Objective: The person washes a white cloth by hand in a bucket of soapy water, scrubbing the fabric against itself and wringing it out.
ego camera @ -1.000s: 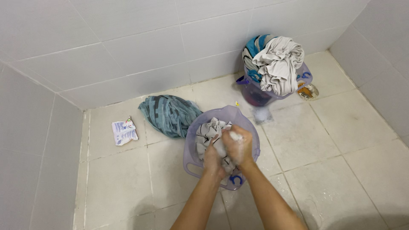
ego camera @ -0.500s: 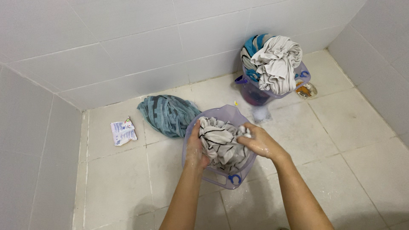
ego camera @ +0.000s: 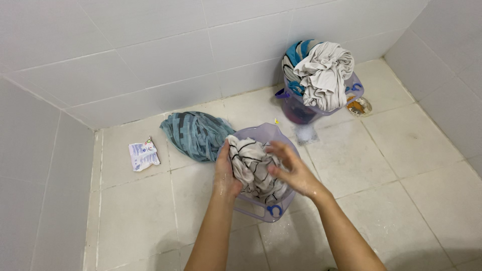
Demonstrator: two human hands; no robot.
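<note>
Currently left hand grips the striped white garment over the lilac basin; right hand presses it, fingers spread. Teal cloth lies far left.

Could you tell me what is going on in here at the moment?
A person is hand-washing laundry on a tiled floor. The left hand grips a wet white cloth with dark stripes over a purple basin, while the right hand presses on it, fingers open. A teal garment lies beside the basin, and a purple bucket heaped with clothes stands behind.
</note>
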